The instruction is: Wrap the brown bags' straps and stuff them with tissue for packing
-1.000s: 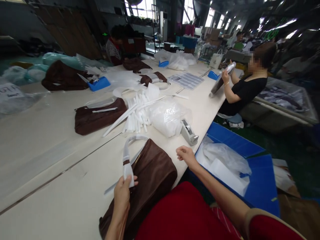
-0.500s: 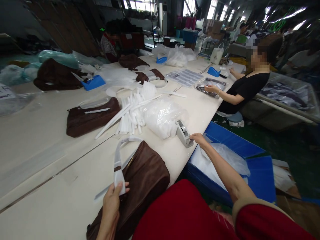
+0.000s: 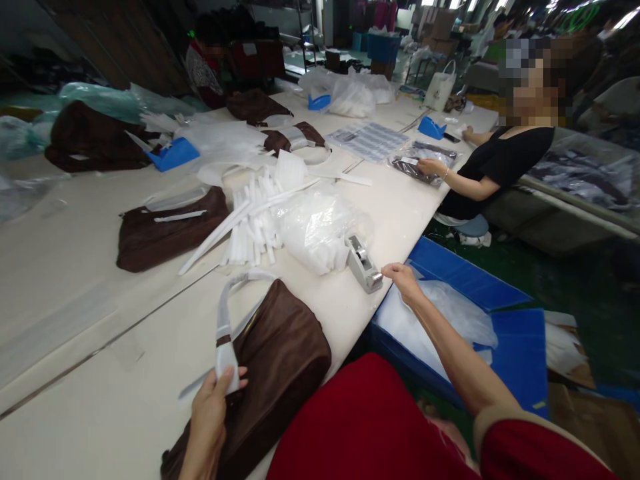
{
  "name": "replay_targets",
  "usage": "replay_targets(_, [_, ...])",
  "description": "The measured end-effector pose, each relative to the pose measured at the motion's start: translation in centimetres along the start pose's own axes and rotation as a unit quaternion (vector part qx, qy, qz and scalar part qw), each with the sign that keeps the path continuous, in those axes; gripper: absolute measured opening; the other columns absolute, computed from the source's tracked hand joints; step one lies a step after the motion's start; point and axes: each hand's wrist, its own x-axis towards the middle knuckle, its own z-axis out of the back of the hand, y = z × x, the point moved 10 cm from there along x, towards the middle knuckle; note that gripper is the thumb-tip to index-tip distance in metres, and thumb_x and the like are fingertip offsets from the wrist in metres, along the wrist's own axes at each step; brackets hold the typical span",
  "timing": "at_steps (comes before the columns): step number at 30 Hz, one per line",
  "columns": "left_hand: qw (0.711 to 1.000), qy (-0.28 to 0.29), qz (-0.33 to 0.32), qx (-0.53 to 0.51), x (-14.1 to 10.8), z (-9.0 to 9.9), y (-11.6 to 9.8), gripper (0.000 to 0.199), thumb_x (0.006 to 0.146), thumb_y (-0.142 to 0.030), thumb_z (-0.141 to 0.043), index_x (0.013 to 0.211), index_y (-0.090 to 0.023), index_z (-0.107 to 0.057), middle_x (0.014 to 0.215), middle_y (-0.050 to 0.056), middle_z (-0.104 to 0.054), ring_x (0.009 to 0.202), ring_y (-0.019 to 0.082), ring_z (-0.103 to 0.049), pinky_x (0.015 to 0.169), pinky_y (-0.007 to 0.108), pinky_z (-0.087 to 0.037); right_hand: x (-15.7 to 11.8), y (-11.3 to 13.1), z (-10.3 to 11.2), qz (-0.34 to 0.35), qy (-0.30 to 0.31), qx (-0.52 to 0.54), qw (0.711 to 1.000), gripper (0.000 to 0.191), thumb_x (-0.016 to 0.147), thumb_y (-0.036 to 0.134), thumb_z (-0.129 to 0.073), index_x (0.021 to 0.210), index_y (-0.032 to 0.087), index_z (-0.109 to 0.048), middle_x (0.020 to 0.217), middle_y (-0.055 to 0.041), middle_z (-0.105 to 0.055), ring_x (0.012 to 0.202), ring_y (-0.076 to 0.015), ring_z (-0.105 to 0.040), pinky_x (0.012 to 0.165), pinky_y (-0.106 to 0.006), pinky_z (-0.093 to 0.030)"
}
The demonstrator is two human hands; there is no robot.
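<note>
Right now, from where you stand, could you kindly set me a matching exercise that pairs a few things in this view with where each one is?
Things:
1 left hand
2 right hand
3 tape dispenser
4 blue box

Places:
A on the table, beside the plastic bag
B beside the table, holding white plastic
C on the white strap of the brown bag
D next to the dispenser, over the box

Pairs: 1-C, 2-D, 3-A, 4-B

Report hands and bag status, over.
Left hand gripping white-wrapped strap of brown bag. Right hand open beside tape dispenser, not gripping it. Blue plastic crate just beyond table edge, under right forearm.
</note>
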Motion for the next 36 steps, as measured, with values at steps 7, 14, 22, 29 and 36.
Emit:
replay_targets(7, [1.000,-0.002,0.019,-0.001,-0.2,0.1,0.1,0.046,0.047,-0.050,-0.073,0.079,-0.018,-0.064,0.072,0.002,-0.072,0.058,0.020,-0.063,0.060,0.032,-0.050,-3.3,-5.9,0.3,-0.113,0.018,0.039,0.993,0.024,0.056,0.042,-0.063,0.061,0.020,-0.056,0.055,-0.0029,-0.062,0.048,-0.0136,-0.052,0.047,-0.025,-0.036])
replay_targets(14, [1.000,0.005,0.003,0.004,-0.7,0.1,-0.5,0.050,0.051,-0.054,-0.074,0.080,-0.016,-0.064,0.072,0.005,-0.072,0.056,0.019,-0.062,0.059,0.033,-0.050,-2.1,-7.2,0.9,-0.099,-0.011,-0.030,0.995,0.022,0.058,0.041,-0.061,0.055,0.022,-0.053,0.047,0.0003,-0.055,0.046,-0.0126,-0.045,0.044,-0.025,-0.031])
replay_targets(22, [0.999,0.030,-0.028,-0.018,-2.2,-0.6,-0.9,0.047,0.068,-0.058,-0.065,0.084,-0.015,-0.062,0.073,0.005,-0.071,0.054,0.016,-0.059,0.058,0.030,-0.047,-9.0,-4.6,-8.3,-0.082,0.273,0.026,0.958,0.036,0.066,0.052,-0.074,0.064,0.019,-0.058,0.049,0.0032,-0.050,0.046,-0.0106,-0.040,0.048,-0.025,-0.032])
replay_targets(29, [0.995,0.064,-0.046,-0.053,-2.4,-1.3,-0.6,0.031,0.075,-0.045,-0.060,0.081,-0.015,-0.060,0.071,0.003,-0.066,0.053,0.012,-0.056,0.058,0.027,-0.044,-20.6,4.8,-28.9,0.013,0.628,0.080,0.774,0.028,0.081,0.046,-0.069,0.075,0.020,-0.062,0.058,0.0031,-0.058,0.054,-0.0107,-0.048,0.056,-0.025,-0.037])
replay_targets(36, [0.989,0.086,-0.072,-0.094,-2.0,-1.6,0.0,0.027,0.080,-0.042,-0.058,0.084,-0.015,-0.059,0.071,0.002,-0.064,0.055,0.012,-0.057,0.056,0.025,-0.044,-21.8,1.7,-35.7,0.014,0.625,0.000,0.781,0.039,0.072,0.054,-0.073,0.062,0.020,-0.056,0.049,0.0049,-0.053,0.046,-0.0085,-0.040,0.048,-0.023,-0.030])
